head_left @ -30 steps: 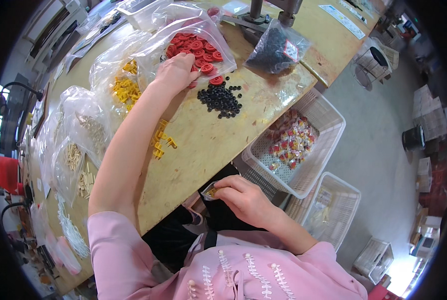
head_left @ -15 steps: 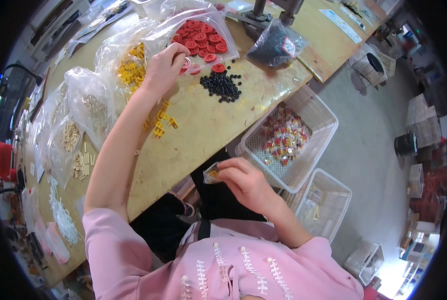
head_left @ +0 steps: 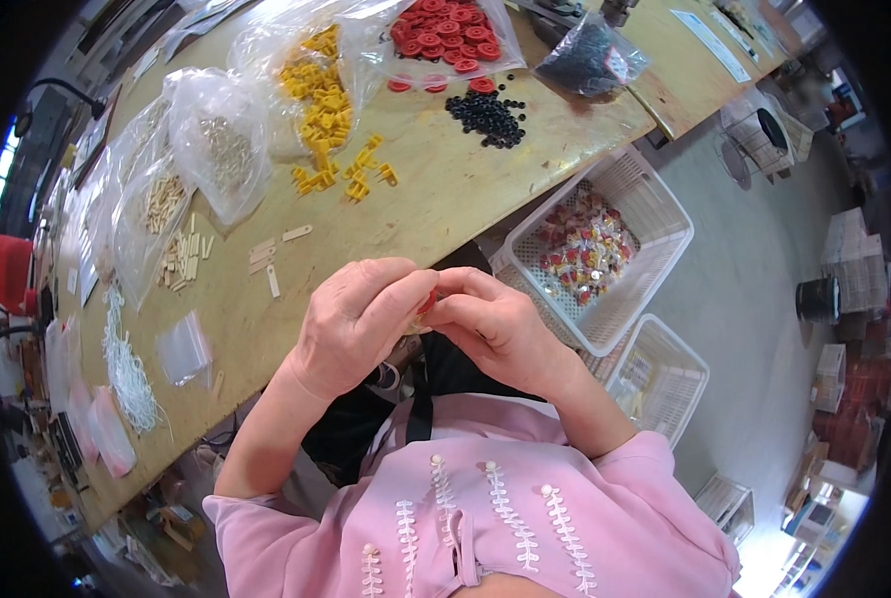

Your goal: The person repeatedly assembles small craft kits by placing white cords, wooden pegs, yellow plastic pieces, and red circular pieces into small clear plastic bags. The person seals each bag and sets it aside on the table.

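Note:
My left hand (head_left: 357, 317) and my right hand (head_left: 500, 321) meet in front of me, over my lap and beside the table edge. Between the left fingers a small red disc (head_left: 427, 301) with a ridged round shape shows in part. My right fingers pinch the edge of a small clear bag (head_left: 418, 326) just below the disc; most of the bag is hidden by the hands. On the table lie a heap of red discs (head_left: 445, 38), a spill of black rings (head_left: 485, 118), yellow plastic brackets (head_left: 324, 98) and cream-coloured flat sticks (head_left: 262, 257).
Clear bags of small parts (head_left: 224, 149) line the table's left side, with white strings (head_left: 126, 371) and a stack of small clear bags (head_left: 183, 349) nearer. To the right stand a white basket (head_left: 655, 289) of packed pieces and a second white basket (head_left: 677, 399). A bag of black parts (head_left: 590, 58) lies far right.
My left hand has come back from the heap of red discs with one disc and now meets my right hand. The right hand has moved slightly, and the view has shifted.

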The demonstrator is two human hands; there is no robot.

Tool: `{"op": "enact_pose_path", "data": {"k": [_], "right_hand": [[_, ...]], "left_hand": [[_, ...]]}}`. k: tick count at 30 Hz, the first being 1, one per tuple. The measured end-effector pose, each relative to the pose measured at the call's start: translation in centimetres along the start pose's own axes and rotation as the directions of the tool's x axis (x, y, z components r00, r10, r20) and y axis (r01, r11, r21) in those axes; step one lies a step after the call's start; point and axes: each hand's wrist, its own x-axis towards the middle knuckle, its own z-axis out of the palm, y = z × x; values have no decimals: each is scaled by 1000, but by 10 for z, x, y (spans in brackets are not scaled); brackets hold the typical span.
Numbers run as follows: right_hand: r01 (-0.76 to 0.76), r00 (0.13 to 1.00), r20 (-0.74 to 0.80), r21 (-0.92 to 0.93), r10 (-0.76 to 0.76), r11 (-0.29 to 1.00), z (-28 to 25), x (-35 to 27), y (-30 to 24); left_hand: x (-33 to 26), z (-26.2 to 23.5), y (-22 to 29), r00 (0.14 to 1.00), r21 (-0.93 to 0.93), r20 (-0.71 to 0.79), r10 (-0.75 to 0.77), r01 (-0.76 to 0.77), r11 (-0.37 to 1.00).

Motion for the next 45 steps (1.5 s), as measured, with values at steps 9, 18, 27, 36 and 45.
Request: {"op": "enact_pose_path", "data": {"k": [9, 18, 27, 36, 45], "right_hand": [[38, 999, -8, -27, -38, 999, 8, -6, -1], [15, 994, -105, -108, -26, 994, -7, -18, 12], [-37, 990, -136, -112, 21, 993, -16, -24, 29], [-84, 982, -179, -121, 61, 989, -27, -29, 37], [-65, 984, -171, -139, 41, 988, -29, -22, 36]], "left_hand": [[-13, -8, -1, 968, -263, 81, -236, 249, 932], [14, 18, -12, 923, -231, 316, -218, 298, 926], [108, 90, -91, 914, -223, 206, -349, 391, 893], [130, 114, -132, 937, 90, 267, -226, 209, 974], [116, 98, -122, 881, 53, 300, -365, 367, 929]]}}
